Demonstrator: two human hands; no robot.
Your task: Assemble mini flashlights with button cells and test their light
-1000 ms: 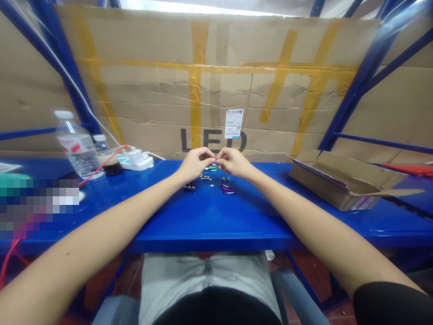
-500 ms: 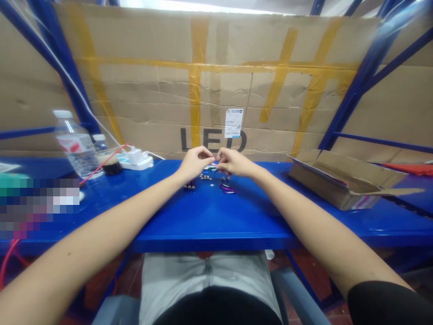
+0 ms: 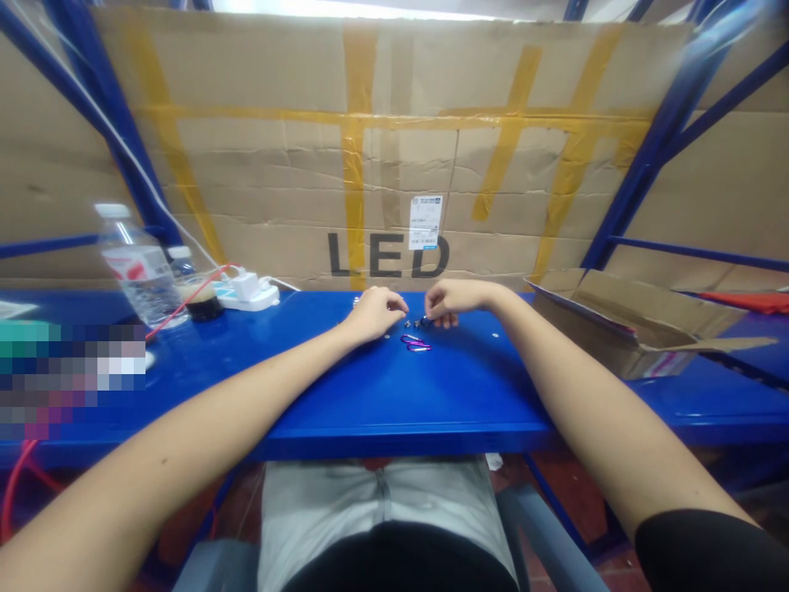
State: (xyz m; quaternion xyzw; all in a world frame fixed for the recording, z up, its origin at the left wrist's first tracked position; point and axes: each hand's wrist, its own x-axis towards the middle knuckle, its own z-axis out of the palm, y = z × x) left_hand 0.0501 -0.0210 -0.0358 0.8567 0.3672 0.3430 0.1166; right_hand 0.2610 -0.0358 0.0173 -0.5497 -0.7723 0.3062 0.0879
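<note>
Over the middle of the blue table, my left hand [image 3: 377, 314] is bent, thumb and fingertips nearly together; whatever they hold is hidden. A short gap to its right, my right hand [image 3: 445, 301] reaches down with its fingers pinched at a small dark piece [image 3: 424, 322], too small to name. Small metal parts [image 3: 408, 325] lie between the hands. Nearer to me are purple carabiners [image 3: 417, 342], lying flat. A few shiny pieces [image 3: 356, 302] peek out behind my left hand, which covers others.
An open cardboard box [image 3: 629, 329] stands on the right of the blue table [image 3: 400, 395]. To the left are a water bottle [image 3: 136, 271], a bottle with dark liquid [image 3: 200, 296] and a white power strip [image 3: 250, 294] with cables. A large cardboard panel [image 3: 277, 181] rises behind.
My hands have moved apart from their meeting point. The right went right and down to the small parts; the left came slightly nearer, covering pieces that showed before.
</note>
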